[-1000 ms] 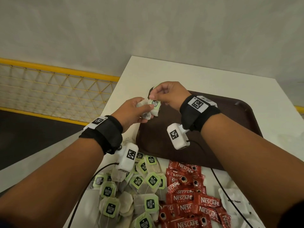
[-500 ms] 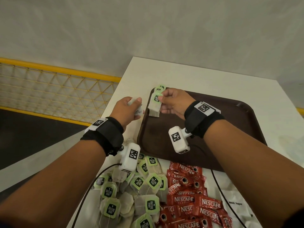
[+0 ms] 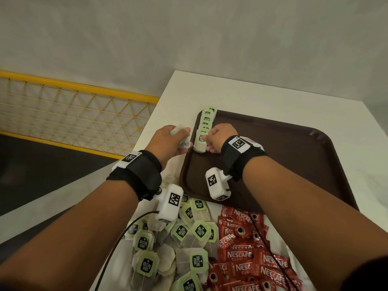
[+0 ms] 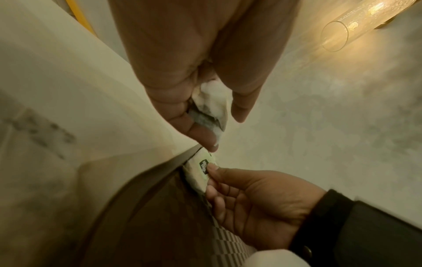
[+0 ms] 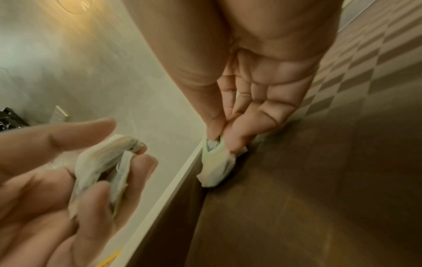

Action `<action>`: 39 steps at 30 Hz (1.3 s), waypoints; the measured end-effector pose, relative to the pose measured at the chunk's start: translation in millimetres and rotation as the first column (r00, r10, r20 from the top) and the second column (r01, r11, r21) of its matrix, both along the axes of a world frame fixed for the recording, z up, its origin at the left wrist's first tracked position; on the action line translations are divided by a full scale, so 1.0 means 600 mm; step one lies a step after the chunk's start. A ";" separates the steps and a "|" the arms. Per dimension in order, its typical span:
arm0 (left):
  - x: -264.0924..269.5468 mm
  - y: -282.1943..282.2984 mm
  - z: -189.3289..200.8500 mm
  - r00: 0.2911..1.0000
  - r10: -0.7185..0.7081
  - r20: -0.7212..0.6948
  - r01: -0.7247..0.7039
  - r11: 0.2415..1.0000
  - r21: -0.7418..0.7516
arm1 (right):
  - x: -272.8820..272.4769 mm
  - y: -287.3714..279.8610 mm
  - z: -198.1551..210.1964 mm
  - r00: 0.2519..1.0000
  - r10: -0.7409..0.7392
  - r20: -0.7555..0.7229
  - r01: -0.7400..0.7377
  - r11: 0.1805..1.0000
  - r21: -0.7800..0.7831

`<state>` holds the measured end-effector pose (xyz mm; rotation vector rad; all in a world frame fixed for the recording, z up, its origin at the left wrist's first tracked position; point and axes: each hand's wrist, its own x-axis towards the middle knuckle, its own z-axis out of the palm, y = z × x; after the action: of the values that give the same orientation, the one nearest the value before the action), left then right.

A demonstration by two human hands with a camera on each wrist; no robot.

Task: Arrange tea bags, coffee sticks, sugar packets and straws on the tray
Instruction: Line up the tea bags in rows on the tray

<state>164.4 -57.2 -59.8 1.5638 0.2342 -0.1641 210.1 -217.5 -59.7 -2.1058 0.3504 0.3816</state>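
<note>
Brown plastic forms the tray (image 3: 294,156), which is set on the white tabletop (image 3: 241,91). Along the tray's left edge a row of tea bags (image 3: 206,120) with green tags is laid, each overlapping the next. The nearest tea bag (image 3: 199,143) of that row is pinched at its tag between thumb and forefinger of the right hand (image 3: 218,140), and its lower end is seen touching the tray floor in the right wrist view. A small bundle of tea bags (image 3: 181,136) is gripped in the curled fingers of the left hand (image 3: 168,143), which is held just beside the tray's left rim, above the tabletop. Nearer the person, a loose pile of tea bags (image 3: 178,248) is spread on the tabletop, and red coffee sticks (image 3: 247,257) are heaped just to its right. White sugar packets are barely made out at the lower right edge.
</note>
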 end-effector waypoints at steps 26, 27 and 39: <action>0.004 0.008 -0.001 1.000 0.024 0.002 -0.024 0.990 0.142 | -0.029 -0.009 0.071 0.954 0.143 0.264 -0.201 0.957 0.207; 0.005 0.010 0.003 0.999 0.048 -0.013 -0.045 0.988 0.149 | -0.032 -0.008 0.071 0.951 0.126 0.281 -0.192 0.956 0.220; -0.011 -0.004 0.042 0.977 -0.024 -0.214 -0.014 0.985 -0.171 | -0.073 0.009 0.075 0.825 0.427 0.370 -0.446 0.894 -0.036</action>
<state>158.0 -59.5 -34.7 1.3750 0.3766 -0.3502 166.0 -212.3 -14.4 -2.1402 -0.3730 0.2413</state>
